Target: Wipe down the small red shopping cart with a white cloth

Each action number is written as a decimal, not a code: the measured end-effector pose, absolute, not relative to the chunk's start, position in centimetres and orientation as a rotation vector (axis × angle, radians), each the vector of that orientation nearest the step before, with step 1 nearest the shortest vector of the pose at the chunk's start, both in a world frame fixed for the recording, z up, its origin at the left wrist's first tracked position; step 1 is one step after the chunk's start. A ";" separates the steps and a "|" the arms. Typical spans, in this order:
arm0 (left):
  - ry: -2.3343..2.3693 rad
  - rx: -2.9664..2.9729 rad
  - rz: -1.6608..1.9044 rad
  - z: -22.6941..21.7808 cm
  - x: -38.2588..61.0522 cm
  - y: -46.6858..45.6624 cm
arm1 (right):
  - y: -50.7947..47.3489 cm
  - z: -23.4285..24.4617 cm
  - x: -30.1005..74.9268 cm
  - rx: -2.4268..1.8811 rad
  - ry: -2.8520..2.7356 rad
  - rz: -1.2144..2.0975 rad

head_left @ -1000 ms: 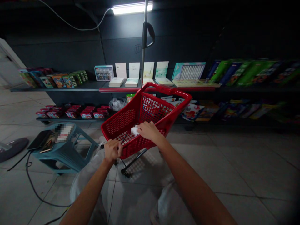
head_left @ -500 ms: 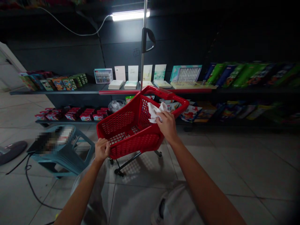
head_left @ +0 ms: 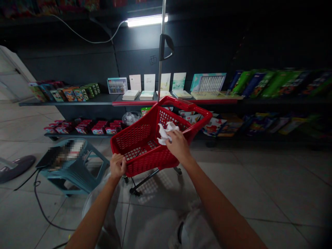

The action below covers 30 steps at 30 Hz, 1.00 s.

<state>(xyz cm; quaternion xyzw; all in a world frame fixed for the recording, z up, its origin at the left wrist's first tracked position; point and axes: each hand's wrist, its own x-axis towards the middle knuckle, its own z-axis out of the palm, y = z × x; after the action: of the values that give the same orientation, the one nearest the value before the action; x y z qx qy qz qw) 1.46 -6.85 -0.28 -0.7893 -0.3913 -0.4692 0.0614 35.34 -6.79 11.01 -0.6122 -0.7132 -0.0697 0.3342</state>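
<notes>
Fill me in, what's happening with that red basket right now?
A person is working on a red basket that sits on a wheeled frame on the tiled floor, in front of shelves of boxes and books. The left hand grips the basket's near rim. The right hand holds a crumpled white cloth inside the basket, near its far wall.

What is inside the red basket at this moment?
Inside the red basket, only the right hand with a crumpled white cloth shows, against the far inner wall. The mesh floor looks bare; the near wall hides its front strip. The left hand grips the near rim.
</notes>
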 end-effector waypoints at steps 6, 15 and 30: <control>-1.235 -2.363 -1.392 -0.5 2.4 -6.7 | -10.0 9.0 27.8 -1.438 -2.133 -0.089; -1.268 -2.392 -1.343 -0.1 4.2 -6.7 | -10.0 8.5 27.0 -1.335 -2.183 -0.026; -1.307 -2.408 -1.348 0.1 7.2 -5.8 | -2.5 6.3 44.7 -1.637 -1.129 -0.142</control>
<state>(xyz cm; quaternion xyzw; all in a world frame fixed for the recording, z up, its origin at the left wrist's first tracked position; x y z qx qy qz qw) 7.20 -5.79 0.11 -0.7878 -0.4277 -0.4410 0.0440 44.68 -2.55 6.28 -0.6895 -0.4757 -0.0600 0.5429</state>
